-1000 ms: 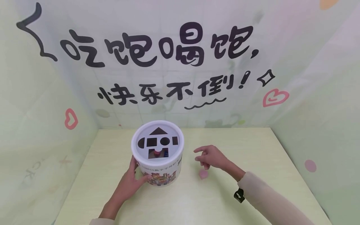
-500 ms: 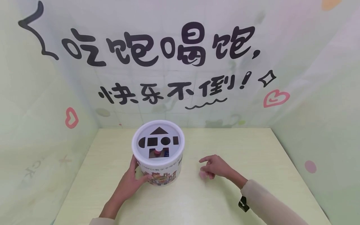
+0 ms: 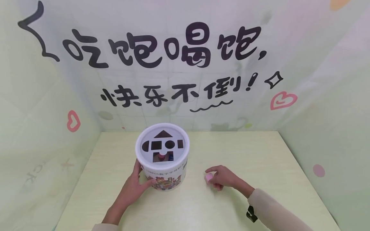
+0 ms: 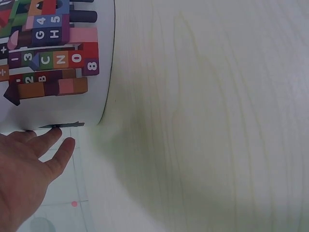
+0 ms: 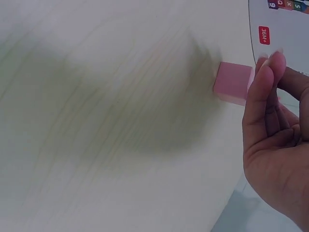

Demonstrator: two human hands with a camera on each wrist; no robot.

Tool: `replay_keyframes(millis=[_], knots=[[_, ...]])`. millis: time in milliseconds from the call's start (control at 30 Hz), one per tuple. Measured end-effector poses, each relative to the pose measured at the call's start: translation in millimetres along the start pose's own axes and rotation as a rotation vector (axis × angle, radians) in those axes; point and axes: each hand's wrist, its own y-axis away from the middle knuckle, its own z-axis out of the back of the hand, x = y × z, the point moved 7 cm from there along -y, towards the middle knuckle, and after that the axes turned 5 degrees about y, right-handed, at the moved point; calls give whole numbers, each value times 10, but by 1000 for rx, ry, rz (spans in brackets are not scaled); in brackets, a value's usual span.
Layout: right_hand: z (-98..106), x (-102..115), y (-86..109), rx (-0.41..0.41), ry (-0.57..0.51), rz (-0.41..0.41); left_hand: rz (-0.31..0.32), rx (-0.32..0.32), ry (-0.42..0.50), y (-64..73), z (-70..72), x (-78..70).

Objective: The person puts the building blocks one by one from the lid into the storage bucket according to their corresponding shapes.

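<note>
A white bucket (image 3: 164, 179) printed with pictures of toy blocks stands on the table, its white lid (image 3: 148, 158) cut with shaped holes. My left hand (image 3: 133, 186) holds it at the left, thumb on the front and fingers around the side. In the left wrist view, the left fingertips touch the bucket wall (image 4: 53, 108). Right of the bucket lies a pink block (image 3: 209, 177) on the table. My right hand (image 3: 226, 177) is at this block (image 5: 232, 82), index finger arched beyond it and thumb on the near side. Whether they squeeze it is unclear.
The pale wooden table (image 3: 245, 150) runs back to a printed cloth wall (image 3: 237, 118), with more cloth at both sides. Through the lid's lower hole a red piece (image 3: 161, 157) and a blue piece (image 3: 171, 157) show inside. A black strap (image 3: 251, 214) hangs at the right sleeve.
My right hand has come down and slightly nearer to me, from above the pink block to beside it. The left hand and the bucket have stayed in place.
</note>
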Motion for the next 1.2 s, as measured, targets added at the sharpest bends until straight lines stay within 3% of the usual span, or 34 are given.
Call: replay_keyframes(millis=[600,1200], knots=[[-91,-178,-54,-58,106,-14,16,4,0,2,-2,19],[-99,-184,-46,-42,102,15,18,11,-5,13,-1,-2]])
